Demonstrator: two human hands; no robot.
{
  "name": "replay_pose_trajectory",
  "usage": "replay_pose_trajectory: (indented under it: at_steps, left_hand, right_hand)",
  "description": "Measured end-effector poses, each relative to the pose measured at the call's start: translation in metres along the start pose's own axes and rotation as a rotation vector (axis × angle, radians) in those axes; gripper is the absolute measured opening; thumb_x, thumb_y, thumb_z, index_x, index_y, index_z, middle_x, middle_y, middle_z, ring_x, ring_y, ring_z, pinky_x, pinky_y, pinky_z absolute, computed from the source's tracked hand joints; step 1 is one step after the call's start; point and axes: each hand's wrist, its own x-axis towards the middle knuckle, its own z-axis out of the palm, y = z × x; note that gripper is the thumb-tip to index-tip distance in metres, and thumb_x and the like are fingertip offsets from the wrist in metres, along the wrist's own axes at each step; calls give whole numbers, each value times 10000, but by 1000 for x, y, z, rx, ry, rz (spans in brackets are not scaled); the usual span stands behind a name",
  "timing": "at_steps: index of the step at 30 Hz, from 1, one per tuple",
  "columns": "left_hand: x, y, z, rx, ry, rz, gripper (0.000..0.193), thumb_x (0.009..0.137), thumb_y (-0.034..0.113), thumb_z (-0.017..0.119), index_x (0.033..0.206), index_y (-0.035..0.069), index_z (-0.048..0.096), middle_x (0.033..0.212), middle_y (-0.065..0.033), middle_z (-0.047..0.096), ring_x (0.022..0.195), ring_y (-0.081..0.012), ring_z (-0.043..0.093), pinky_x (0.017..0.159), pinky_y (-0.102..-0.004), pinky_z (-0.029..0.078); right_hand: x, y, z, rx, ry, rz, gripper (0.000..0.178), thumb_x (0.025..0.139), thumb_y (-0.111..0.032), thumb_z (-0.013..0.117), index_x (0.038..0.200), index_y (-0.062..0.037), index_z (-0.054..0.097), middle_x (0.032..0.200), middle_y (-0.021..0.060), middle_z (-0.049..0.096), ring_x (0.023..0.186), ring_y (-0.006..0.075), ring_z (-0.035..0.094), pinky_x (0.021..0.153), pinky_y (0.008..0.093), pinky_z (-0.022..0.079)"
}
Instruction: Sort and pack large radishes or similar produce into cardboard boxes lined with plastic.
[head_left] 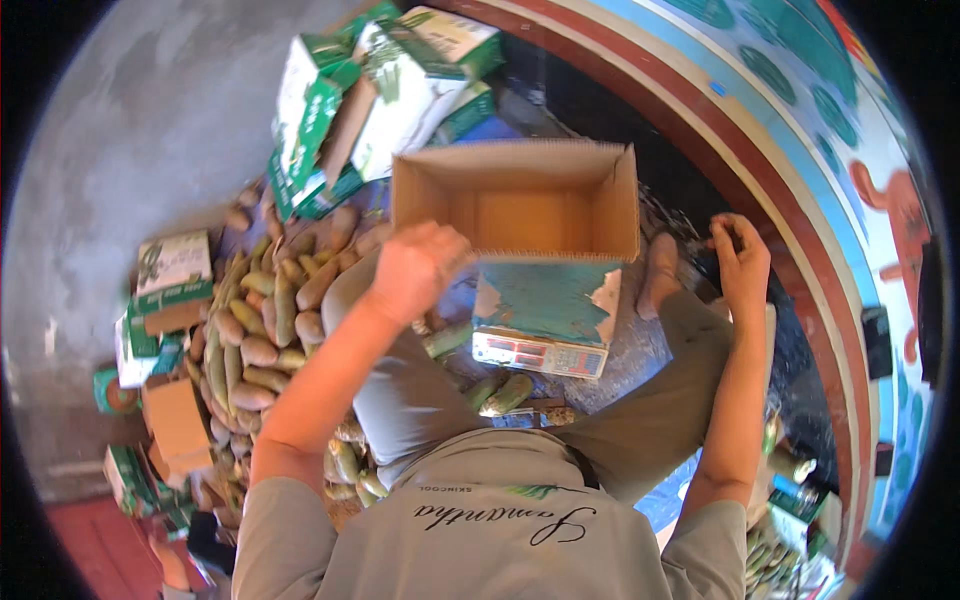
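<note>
A brown cardboard box (pixel 515 258), its top open and its inside bare, stands on a digital scale (pixel 545 310) with a worn blue platform and a display on the near side. My left hand (pixel 415 268) is closed in front of the box's near left corner and covers it. Whether its fingers grip the rim or hold something small is hidden. Off to the right of the box, my right hand (pixel 740 262) is raised with thumb and fingers drawn together. Anything between those fingertips is too small to make out.
A large heap of long green and brown vegetables (pixel 262 335) lies at left. Green and white cartons (pixel 385 95) are piled behind the box, with more cartons (pixel 172 270) at far left. Some vegetables (pixel 507 394) lie before the scale. A painted wall (pixel 800 110) bounds the right.
</note>
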Motion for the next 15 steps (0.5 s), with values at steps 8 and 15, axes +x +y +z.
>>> replay_pose_trajectory:
  at_steps: [8, 15]
  left_hand:
    - [-26, 44, 89, -176, -329, 51, 98, 655, 136, 596, 732, 88, 560, 679, -58, 520, 671, -244, 514, 592, -361, 408]
    - [-32, 42, 97, -167, -531, 66, 158, 670, 165, 630, 775, 57, 581, 747, -75, 560, 738, -259, 522, 654, -381, 393]
  right_hand:
    - [-41, 83, -109, 28, 427, 136, 161, 817, -124, 558, 901, 11, 585, 772, 54, 591, 674, 119, 573, 623, 236, 453]
    - [-118, 213, -114, -627, 43, 571, 258, 768, -243, 557, 899, -26, 604, 888, 164, 611, 817, 291, 601, 689, 377, 470]
